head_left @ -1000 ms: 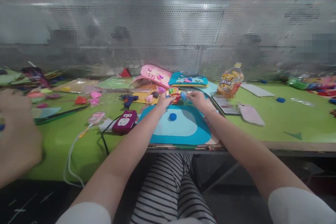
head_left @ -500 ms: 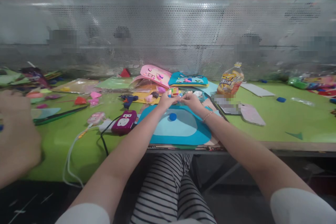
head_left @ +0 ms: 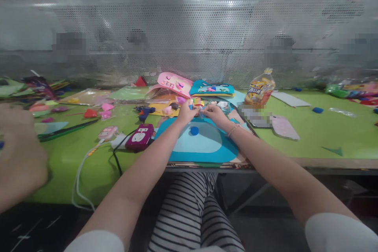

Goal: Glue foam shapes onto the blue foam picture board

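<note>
My left hand [head_left: 186,113] is closed over the far edge of a blue felt-like sheet [head_left: 163,145] with a light blue panel [head_left: 206,141]. A bit of blue shows at its fingers, too small to name. Opposite it, my right hand [head_left: 217,114] pinches a small clear plastic piece [head_left: 202,112] between thumb and fingertips. The two hands almost meet there. Below them a round dark blue piece [head_left: 194,130] lies on the light blue panel. Just beyond stand a pink decorated piece [head_left: 174,82] and a teal decorated pouch-like piece [head_left: 212,88].
To the left lie a glue gun [head_left: 144,113], a purple device [head_left: 141,138] with cables and green-handled scissors-like tool [head_left: 67,130]. At right are a snack bag [head_left: 260,90], a phone [head_left: 285,127] and a blue lump [head_left: 317,110]. Another person's arm [head_left: 20,157] is at far left.
My hands have shifted slightly; the clear plastic piece now shows between them. The blue sheet and round blue piece stay in place.
</note>
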